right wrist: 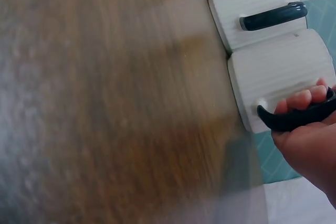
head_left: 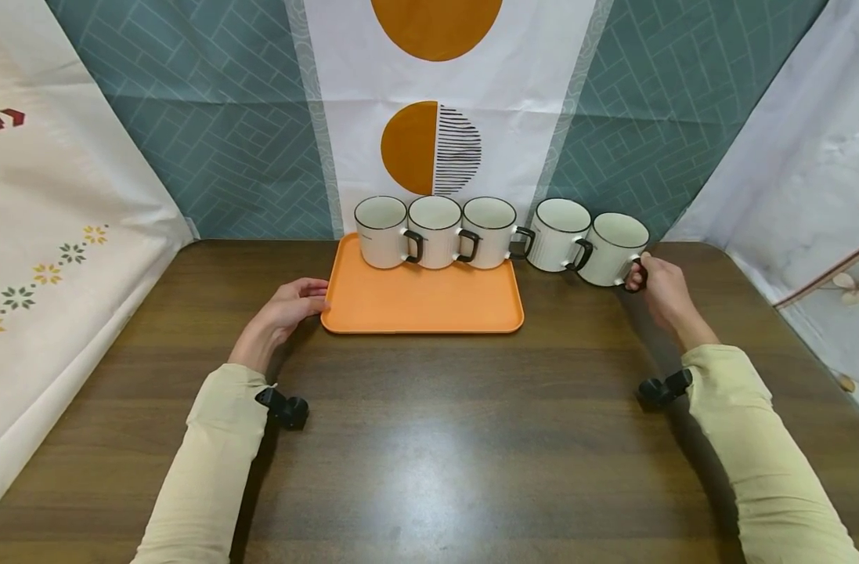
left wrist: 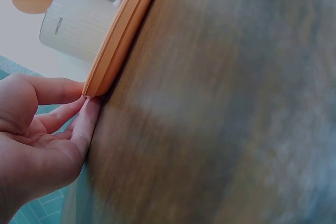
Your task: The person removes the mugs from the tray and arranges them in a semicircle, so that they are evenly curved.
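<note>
The rightmost white mug [head_left: 608,251] has a black rim and a black handle, and my right hand [head_left: 662,294] grips that handle. In the right wrist view the fingers [right wrist: 302,99] curl through the handle loop [right wrist: 299,118]. A matching mug [head_left: 559,235] stands right against it on the left. At the left side of the orange tray [head_left: 422,305], my left hand [head_left: 288,307] pinches the rim near the front corner. The left wrist view has fingertips [left wrist: 90,109] on both sides of that tray corner. Three more mugs [head_left: 436,233] stand in a row along the tray's back.
Everything stands on a brown wooden table [head_left: 429,439]. A green and white patterned cloth [head_left: 436,78] hangs behind the mugs. Pale cloths border the left [head_left: 55,188] and right sides. Each wrist carries a small black camera [head_left: 284,409].
</note>
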Motion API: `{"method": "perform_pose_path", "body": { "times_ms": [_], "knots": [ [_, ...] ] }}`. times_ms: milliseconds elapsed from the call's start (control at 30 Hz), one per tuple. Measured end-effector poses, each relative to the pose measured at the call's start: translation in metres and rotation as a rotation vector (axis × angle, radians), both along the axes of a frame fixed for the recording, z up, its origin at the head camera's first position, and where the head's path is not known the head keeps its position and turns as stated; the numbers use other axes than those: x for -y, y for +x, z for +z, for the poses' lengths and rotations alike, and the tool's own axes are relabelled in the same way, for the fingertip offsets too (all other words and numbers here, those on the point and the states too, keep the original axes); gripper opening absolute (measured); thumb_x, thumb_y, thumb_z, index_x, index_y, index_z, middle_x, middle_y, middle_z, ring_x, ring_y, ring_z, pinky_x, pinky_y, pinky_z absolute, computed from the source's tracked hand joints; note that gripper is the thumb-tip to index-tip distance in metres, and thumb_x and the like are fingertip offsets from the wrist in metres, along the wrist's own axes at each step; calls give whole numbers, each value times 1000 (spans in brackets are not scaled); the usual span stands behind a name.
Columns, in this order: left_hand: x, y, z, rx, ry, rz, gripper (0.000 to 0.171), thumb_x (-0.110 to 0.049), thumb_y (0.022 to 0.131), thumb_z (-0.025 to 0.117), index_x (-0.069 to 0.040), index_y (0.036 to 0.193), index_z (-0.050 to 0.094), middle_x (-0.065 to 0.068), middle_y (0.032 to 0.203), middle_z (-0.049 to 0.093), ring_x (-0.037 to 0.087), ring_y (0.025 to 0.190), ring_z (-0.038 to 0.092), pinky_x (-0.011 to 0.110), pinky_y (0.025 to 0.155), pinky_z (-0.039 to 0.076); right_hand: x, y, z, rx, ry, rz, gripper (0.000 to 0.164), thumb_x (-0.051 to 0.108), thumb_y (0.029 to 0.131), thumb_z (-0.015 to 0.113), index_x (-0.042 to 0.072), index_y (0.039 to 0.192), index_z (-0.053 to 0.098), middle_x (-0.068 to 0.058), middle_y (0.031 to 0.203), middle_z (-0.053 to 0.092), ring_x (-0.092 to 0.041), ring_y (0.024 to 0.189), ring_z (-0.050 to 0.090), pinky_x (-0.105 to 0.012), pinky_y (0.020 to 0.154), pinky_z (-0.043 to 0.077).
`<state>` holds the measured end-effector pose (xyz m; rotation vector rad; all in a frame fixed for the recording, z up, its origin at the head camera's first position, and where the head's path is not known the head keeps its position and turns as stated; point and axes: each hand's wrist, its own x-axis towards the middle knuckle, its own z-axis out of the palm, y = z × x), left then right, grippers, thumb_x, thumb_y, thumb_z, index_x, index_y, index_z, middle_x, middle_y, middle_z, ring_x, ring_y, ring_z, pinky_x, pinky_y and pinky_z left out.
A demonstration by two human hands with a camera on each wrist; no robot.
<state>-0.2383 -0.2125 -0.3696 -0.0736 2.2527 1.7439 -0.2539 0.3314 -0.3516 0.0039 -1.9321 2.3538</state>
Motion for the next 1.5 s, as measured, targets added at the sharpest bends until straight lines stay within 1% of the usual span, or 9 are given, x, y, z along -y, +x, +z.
{"method": "perform_pose_path", "body": {
  "times_ms": [133,333,567,767,833,900,1133,1267,1500],
  "knots": [
    [0,0,0,1,-8,4,54,3,95,50,12,143,28,27,139,36,28,118,43,23,94,44,-1,2,-1,-22,37,13,34,12,103,41,2,74,55,-1,69,49,-12,62,45,-19,59,42],
    [0,0,0,6,-1,4,54,4,95,50,13,143,28,28,139,36,29,118,43,21,91,45,-4,2,-2,-1,218,-66,34,16,100,51,10,69,65,5,64,58,-6,63,53,-16,58,41],
    [0,1,1,1,-7,-2,54,4,95,50,13,143,27,28,140,35,29,119,43,23,94,45,-5,2,1,10,460,-147,37,20,99,51,14,67,67,11,59,58,-4,62,53,-15,61,43],
    [0,0,1,10,-11,5,54,3,96,50,12,144,27,27,140,36,29,118,43,26,97,44,-2,5,4,25,579,-189,38,28,99,52,6,73,67,13,60,58,-5,66,54,-18,68,43],
    [1,0,1,15,-15,7,54,4,95,50,11,144,28,26,140,36,29,118,43,26,98,43,-3,6,5,39,609,-212,37,32,98,53,7,75,66,15,62,58,-6,71,53,-21,70,41],
    [1,-1,0,14,-19,5,53,4,95,50,11,143,28,26,139,36,28,117,44,26,98,44,-4,8,7,52,621,-231,35,35,98,54,9,78,65,17,65,57,-7,75,51,-24,71,40],
    [2,1,1,5,-16,7,53,4,95,50,12,143,29,27,139,36,28,116,45,24,96,45,-5,9,22,36,518,-318,20,33,97,54,16,89,61,18,80,57,-2,77,50,-12,65,43],
    [1,1,0,0,-9,3,54,4,95,50,13,143,28,27,139,36,28,117,44,25,97,44,0,9,34,-7,553,-384,20,33,96,55,16,88,62,13,85,53,-5,83,47,-18,70,39],
    [0,0,0,-6,0,2,53,5,94,50,13,142,28,27,138,36,28,116,44,23,94,45,21,7,56,-120,481,-310,9,26,97,56,18,96,61,11,91,58,-6,91,52,-20,83,42]
  ]
}}
